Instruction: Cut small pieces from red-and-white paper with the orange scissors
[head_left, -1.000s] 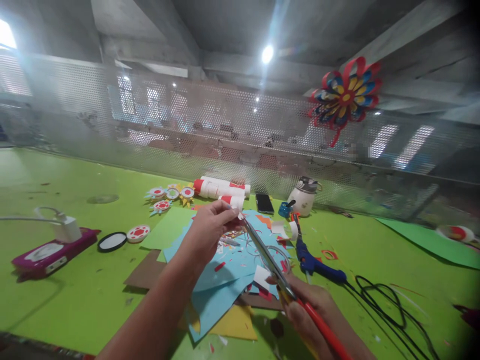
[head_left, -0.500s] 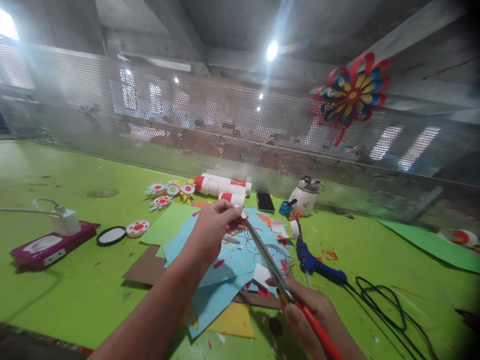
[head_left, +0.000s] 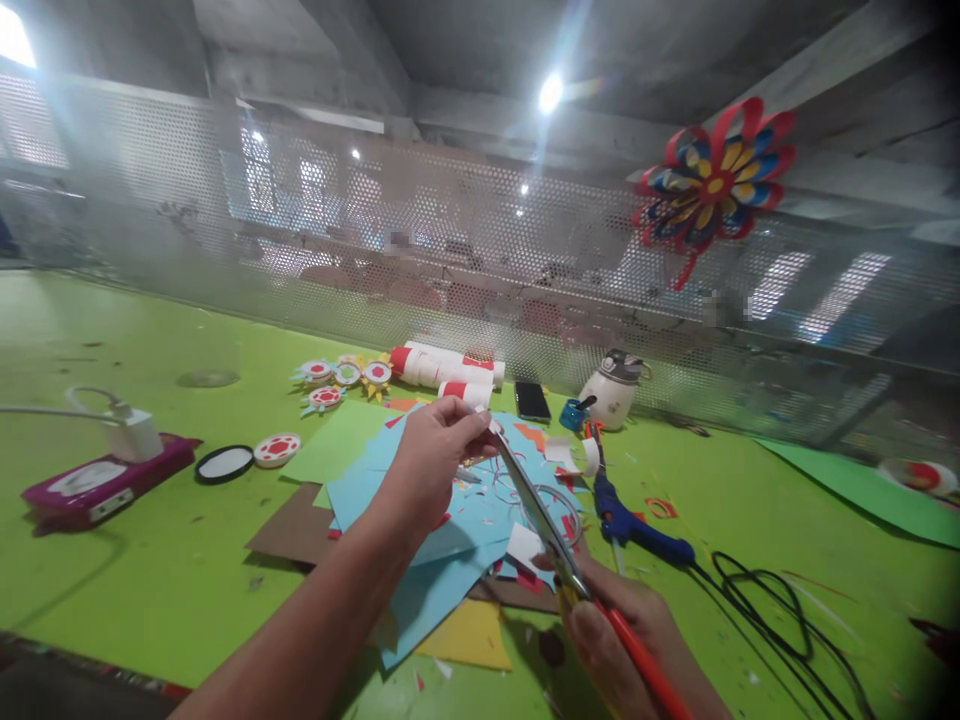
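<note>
A small piece of white paper [head_left: 493, 424] is pinched between the thumb and fingers of my left hand [head_left: 442, 440]. My right hand [head_left: 619, 620] is wrapped around the red handles of a pair of long scissors [head_left: 540, 515]. The scissors' blade tips meet the edge of the white paper; whether the blades are apart is hard to make out. Beneath both hands lie overlapping light-blue paper sheets [head_left: 367, 480], strewn with small scraps. A white paper scrap [head_left: 523, 546] rests just left of the scissors.
A blue glue gun [head_left: 637, 535] with a coiled black cord [head_left: 780, 610] lies at right. Behind stand paper rolls [head_left: 442, 368], a phone [head_left: 532, 401], a blue jar [head_left: 574, 414] and a white jug [head_left: 611, 392]. A purple power strip [head_left: 112, 485] sits at left; a paper flower [head_left: 716, 185] hangs upper right.
Both hands keep nearly the same pose, with the scissor tips still at the paper. The view has shifted very slightly.
</note>
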